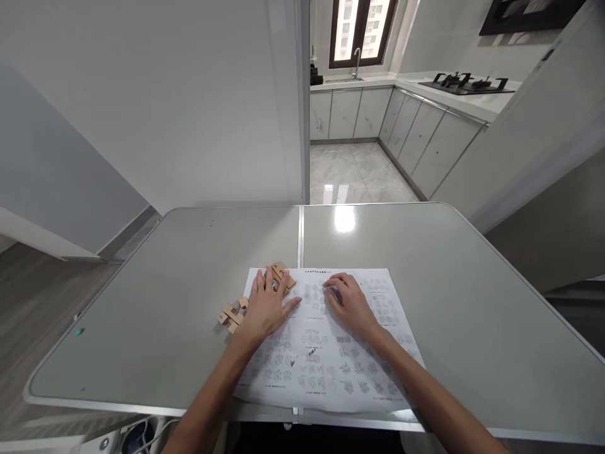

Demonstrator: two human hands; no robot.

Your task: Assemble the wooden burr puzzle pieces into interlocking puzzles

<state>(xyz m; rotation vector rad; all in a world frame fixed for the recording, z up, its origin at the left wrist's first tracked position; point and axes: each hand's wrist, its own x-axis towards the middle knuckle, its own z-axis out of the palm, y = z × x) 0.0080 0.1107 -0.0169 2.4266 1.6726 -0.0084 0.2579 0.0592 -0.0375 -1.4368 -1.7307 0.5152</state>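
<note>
A large white instruction sheet [326, 369], printed with many small line drawings, lies under both of my hands. My left hand [269, 306] rests flat with its fingers spread over light wooden puzzle pieces [278, 272] at the sheet's upper left corner, partly covering them. Just left of that wrist sits a cluster of interlocking wooden blocks [231, 316]. My right hand [348, 304] leans on the upper middle of the sheet, fingers bent and a gap between thumb and forefinger. Its fingertips touch the printed drawings, and I see nothing held in it.
The grey folding table [189, 271] has a metal seam down its middle. A small green bit [79, 331] lies near its left edge. Beyond stand a white wall panel [212, 113] and a kitchen with cabinets [345, 113] and a gas hob [466, 85].
</note>
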